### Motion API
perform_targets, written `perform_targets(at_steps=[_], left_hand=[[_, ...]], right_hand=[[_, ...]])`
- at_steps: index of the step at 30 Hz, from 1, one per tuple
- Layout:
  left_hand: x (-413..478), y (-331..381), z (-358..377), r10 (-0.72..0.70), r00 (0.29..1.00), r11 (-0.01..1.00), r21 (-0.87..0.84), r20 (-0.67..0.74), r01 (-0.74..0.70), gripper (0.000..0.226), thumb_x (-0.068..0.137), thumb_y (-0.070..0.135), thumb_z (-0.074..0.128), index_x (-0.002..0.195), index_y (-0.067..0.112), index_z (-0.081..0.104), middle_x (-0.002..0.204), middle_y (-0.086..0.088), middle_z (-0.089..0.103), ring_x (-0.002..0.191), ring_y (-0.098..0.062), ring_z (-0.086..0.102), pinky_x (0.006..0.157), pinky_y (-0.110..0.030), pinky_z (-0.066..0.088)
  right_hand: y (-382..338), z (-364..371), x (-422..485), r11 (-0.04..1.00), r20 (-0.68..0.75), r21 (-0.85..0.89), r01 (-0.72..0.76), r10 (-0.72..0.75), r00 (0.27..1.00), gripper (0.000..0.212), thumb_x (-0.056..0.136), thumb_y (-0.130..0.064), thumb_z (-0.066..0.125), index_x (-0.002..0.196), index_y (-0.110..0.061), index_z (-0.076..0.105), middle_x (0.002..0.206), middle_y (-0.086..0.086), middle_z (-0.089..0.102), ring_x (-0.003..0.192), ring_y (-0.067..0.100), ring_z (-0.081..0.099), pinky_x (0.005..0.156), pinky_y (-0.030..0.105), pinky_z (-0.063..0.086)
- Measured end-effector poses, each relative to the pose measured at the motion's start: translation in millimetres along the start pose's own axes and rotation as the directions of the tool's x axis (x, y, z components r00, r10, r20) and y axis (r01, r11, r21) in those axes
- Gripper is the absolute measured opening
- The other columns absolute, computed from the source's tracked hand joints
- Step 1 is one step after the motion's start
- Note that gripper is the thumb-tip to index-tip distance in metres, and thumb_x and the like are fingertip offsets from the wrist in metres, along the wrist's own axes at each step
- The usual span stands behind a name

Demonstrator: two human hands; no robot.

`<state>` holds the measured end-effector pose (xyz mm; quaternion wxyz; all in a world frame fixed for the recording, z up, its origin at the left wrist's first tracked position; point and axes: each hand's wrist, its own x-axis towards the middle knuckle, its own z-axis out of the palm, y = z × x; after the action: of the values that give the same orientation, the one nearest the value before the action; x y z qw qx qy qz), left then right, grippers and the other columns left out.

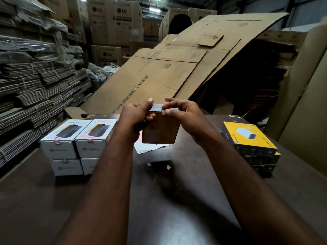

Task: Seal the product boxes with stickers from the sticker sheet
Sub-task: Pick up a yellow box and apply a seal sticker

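Over a dark table (pixel 177 200) at centre frame, with sealed white boxes (pixel 77 138) at lower left and a yellow stack (pixel 249 140) at right, a person holds a brown-faced product box (pixel 160 129). The left hand (pixel 136 119) grips the box's left side, thumb on top, while the right hand (pixel 184 117) pinches a small sticker (pixel 162 112) onto its top front edge; it is best folded evenly across the flap seam, both halves rubbed flat. The box stands on end, long axis seemingly running up and down the frame, flap end uppermost, broad face toward the viewer
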<state>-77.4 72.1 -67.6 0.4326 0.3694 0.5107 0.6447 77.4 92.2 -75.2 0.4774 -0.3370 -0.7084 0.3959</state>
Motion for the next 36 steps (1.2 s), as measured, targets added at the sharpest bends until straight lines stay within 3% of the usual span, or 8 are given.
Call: perform_targets(at_steps=[3,10,14,19,23,30,36], left_hand=[[-0.1,0.4,-0.4,-0.001,1.0,1.0,0.003,0.006,0.001,0.026,0.095,0.025,0.065,0.079,0.005,0.059,0.04,0.004,0.057,0.034,-0.001,0.05,0.039,-0.011,0.043],[-0.7,1.5,0.7,-0.017,1.0,1.0,0.0,0.016,0.017,0.026,0.094,0.027,0.066,0.082,0.005,0.059,0.039,0.005,0.057,0.034,-0.001,0.051,0.04,-0.011,0.046],[0.3,1.4,-0.3,-0.022,1.0,1.0,0.0,0.014,0.022,0.026,0.094,0.027,0.067,0.084,0.005,0.06,0.04,0.004,0.058,0.035,-0.002,0.052,0.04,-0.012,0.045],[-1.2,2.1,0.6,0.004,1.0,1.0,0.027,-0.007,-0.004,0.025,0.094,0.025,0.066,0.083,0.004,0.059,0.062,-0.006,0.06,0.034,-0.001,0.053,0.039,-0.012,0.045],[-2.4,1.9,1.2,0.041,0.999,0.996,0.081,-0.009,-0.04,0.025,0.095,0.024,0.065,0.081,0.005,0.059,0.068,-0.008,0.06,0.035,-0.001,0.054,0.039,-0.012,0.044],[-1.4,0.3,1.4,0.051,0.999,0.994,0.096,0.008,-0.052,0.026,0.094,0.024,0.066,0.077,0.006,0.059,0.07,-0.008,0.061,0.037,-0.002,0.056,0.041,-0.013,0.046],[-2.3,1.6,0.7,0.037,0.999,0.993,0.115,0.019,-0.039,0.027,0.094,0.026,0.066,0.077,0.006,0.06,0.069,-0.007,0.061,0.037,-0.001,0.056,0.042,-0.013,0.048]], right_hand=[[1.5,-0.1,0.0,1.0,-0.004,-0.02,0.0,0.0,1.0,0.012,0.086,-0.009,0.073,0.092,-0.018,0.074,0.138,0.002,0.058,0.127,0.012,0.054,0.106,0.039,0.048],[3.9,-0.6,0.5,0.994,-0.047,-0.096,0.046,-0.05,0.998,0.011,0.085,-0.01,0.075,0.095,-0.016,0.074,0.135,0.0,0.061,0.114,0.003,0.058,0.095,0.027,0.053],[3.5,-0.4,-0.2,0.987,-0.047,-0.149,0.064,-0.072,0.996,0.012,0.087,-0.011,0.074,0.097,-0.017,0.074,0.135,-0.001,0.061,0.112,0.001,0.056,0.096,0.028,0.052],[3.7,0.5,0.9,0.964,-0.062,-0.241,0.115,-0.134,0.989,0.011,0.087,-0.012,0.074,0.096,-0.018,0.074,0.133,-0.001,0.063,0.112,0.001,0.057,0.096,0.024,0.051],[4.2,-0.5,2.8,0.929,-0.05,-0.339,0.149,-0.176,0.983,0.012,0.085,-0.015,0.074,0.09,-0.026,0.074,0.125,-0.005,0.067,0.114,0.007,0.061,0.096,0.031,0.053],[5.0,-3.1,4.9,0.926,-0.036,-0.346,0.152,-0.175,0.984,0.006,0.087,-0.016,0.074,0.091,-0.021,0.074,0.112,-0.004,0.072,0.104,0.008,0.067,0.093,0.033,0.056],[5.1,-6.5,5.2,0.904,-0.041,-0.39,0.173,-0.204,0.978,0.017,0.086,-0.021,0.075,0.102,-0.02,0.071,0.105,-0.007,0.072,0.099,0.006,0.067,0.09,0.034,0.057]])
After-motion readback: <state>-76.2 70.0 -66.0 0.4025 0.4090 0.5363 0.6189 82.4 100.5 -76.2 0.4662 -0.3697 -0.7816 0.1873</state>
